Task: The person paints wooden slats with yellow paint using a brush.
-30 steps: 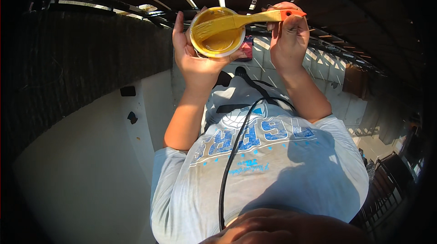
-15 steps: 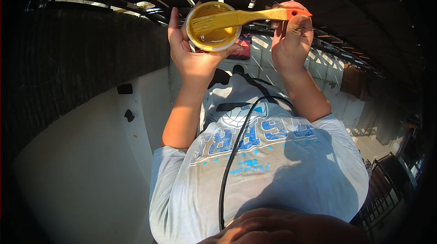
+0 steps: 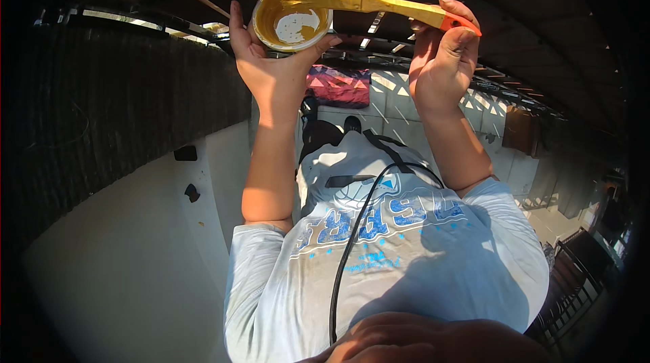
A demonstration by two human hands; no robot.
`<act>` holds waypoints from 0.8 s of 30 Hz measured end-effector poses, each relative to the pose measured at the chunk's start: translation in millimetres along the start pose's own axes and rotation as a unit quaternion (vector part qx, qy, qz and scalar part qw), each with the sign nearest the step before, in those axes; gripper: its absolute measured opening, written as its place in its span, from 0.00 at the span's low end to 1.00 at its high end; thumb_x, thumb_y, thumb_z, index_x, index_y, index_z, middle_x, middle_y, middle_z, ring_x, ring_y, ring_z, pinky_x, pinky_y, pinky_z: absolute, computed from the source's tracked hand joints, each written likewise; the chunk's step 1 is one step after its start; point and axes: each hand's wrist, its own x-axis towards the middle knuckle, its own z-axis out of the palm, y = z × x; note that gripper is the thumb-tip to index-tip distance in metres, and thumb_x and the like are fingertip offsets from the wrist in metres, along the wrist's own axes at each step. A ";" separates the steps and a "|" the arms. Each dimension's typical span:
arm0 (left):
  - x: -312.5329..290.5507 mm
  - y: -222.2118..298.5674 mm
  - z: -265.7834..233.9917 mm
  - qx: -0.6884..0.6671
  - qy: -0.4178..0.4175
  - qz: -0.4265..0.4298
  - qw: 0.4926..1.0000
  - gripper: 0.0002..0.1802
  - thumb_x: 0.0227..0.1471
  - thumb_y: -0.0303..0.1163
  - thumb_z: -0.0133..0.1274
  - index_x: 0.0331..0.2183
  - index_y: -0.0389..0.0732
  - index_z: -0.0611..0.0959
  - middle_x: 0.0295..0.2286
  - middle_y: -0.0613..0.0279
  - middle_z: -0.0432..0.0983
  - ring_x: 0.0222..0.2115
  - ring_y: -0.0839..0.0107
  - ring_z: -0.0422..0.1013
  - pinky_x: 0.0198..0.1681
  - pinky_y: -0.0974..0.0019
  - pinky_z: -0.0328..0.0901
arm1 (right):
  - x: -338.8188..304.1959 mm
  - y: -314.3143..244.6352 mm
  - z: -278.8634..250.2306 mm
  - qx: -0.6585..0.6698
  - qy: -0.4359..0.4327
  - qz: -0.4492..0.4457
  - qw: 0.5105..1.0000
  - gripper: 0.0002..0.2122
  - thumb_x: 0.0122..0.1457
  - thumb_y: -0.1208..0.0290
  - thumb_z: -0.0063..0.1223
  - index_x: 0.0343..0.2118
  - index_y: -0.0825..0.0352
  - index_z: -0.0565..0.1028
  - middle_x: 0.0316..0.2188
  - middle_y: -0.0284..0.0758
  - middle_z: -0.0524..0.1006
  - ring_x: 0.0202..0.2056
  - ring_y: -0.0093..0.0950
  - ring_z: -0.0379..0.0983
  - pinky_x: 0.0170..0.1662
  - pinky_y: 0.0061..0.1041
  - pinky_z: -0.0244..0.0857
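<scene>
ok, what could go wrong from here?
The paint-coated brush crosses the rim of the tub, so drips could land outside. The right hand holds it near its orange end, so it might twist. White shows at the tub's bottom, so the yellow paint may be running low.

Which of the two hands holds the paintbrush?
The right hand, pinching the paintbrush by its orange end; the left hand holds the white-rimmed tub.
</scene>
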 end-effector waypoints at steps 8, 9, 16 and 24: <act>81.6 -15.4 -10.6 0.069 0.009 0.129 0.989 0.68 0.32 0.16 0.77 0.66 0.25 0.48 0.49 0.45 0.76 0.48 0.63 0.77 0.53 0.64 0.74 | 64.2 42.0 43.6 -0.022 -0.041 -0.133 0.990 0.21 0.72 0.52 0.43 0.55 0.67 0.69 0.48 0.38 0.75 0.48 0.31 0.73 0.55 0.36 0.70; 89.6 -16.1 -11.0 0.061 0.015 0.136 0.989 0.69 0.32 0.16 0.77 0.67 0.26 0.48 0.49 0.45 0.75 0.49 0.63 0.76 0.53 0.63 0.73 | 73.8 46.7 53.5 -0.010 0.007 -0.143 0.990 0.22 0.72 0.52 0.44 0.53 0.69 0.70 0.44 0.37 0.76 0.44 0.27 0.73 0.50 0.29 0.70; 127.4 -17.6 -24.1 -0.003 0.036 0.088 0.995 0.75 0.27 0.22 0.81 0.68 0.32 0.47 0.55 0.48 0.71 0.55 0.61 0.71 0.62 0.57 0.68 | 113.0 96.6 75.3 0.049 0.065 -0.206 0.975 0.22 0.70 0.52 0.47 0.54 0.67 0.70 0.43 0.34 0.76 0.40 0.26 0.74 0.44 0.27 0.71; 119.2 -52.9 -55.0 -0.008 0.071 0.095 0.993 0.75 0.24 0.15 0.78 0.69 0.40 0.49 0.63 0.42 0.63 0.60 0.56 0.68 0.62 0.53 0.68 | 136.4 120.5 107.8 0.069 0.134 -0.298 0.943 0.22 0.71 0.51 0.46 0.54 0.66 0.70 0.47 0.32 0.76 0.44 0.26 0.74 0.45 0.26 0.69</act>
